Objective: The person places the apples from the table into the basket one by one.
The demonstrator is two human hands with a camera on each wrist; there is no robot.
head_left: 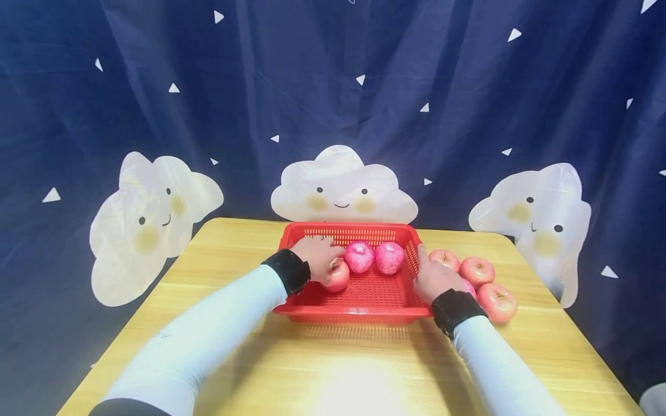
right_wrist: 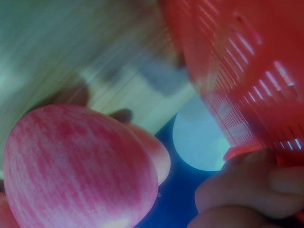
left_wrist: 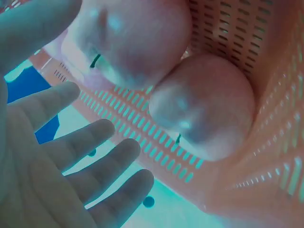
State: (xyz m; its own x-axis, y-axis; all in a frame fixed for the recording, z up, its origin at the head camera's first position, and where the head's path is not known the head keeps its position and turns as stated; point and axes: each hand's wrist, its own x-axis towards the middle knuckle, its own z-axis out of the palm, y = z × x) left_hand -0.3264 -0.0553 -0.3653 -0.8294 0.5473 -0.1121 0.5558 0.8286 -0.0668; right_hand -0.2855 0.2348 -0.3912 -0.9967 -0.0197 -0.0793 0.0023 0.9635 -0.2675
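Observation:
A red plastic basket (head_left: pixel 359 312) with slotted walls sits on the table. My left hand (head_left: pixel 318 254) is inside its left part, beside a light red apple (head_left: pixel 338 276). In the left wrist view the fingers (left_wrist: pixel 99 142) are spread and straight, next to two apples, the nearer one (left_wrist: pixel 204 107) against the basket wall. Two pinker apples, one (head_left: pixel 359 257) left and one (head_left: pixel 389 257) right, lie toward the basket's back. My right hand (head_left: pixel 437 277) grips the basket's right rim; in the right wrist view its bent fingers (right_wrist: pixel 242 190) are at that rim.
On the table right of the basket lie several loose apples, including a large one (head_left: pixel 497 303) and a pink-striped one (right_wrist: pixel 80 166) near my right hand. A dark blue curtain (head_left: pixel 333 104) with white clouds hangs behind the wooden table (head_left: pixel 250 370).

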